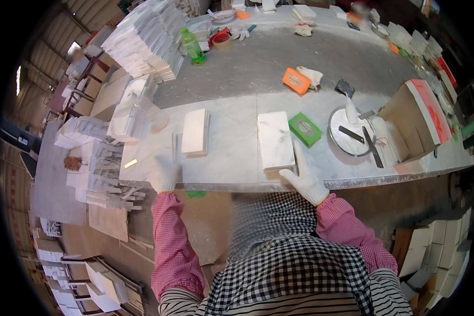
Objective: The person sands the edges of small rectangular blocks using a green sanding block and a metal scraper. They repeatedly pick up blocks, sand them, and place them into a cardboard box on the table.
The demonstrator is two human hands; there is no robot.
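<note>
On the pale surface [231, 142], a grey-veined white tile [275, 138] is lying beside the right hand [307, 180], whose fingers are pointing along its right side, thumb spread toward its near edge. The left hand [165, 175] is blurring; I can't tell its fingers' state.

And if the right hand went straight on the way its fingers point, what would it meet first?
The right hand would most likely meet the green block first; it lies just ahead, right of the veined white slab. Depth is unclear, so I can't tell whether hand and block touch.
</note>
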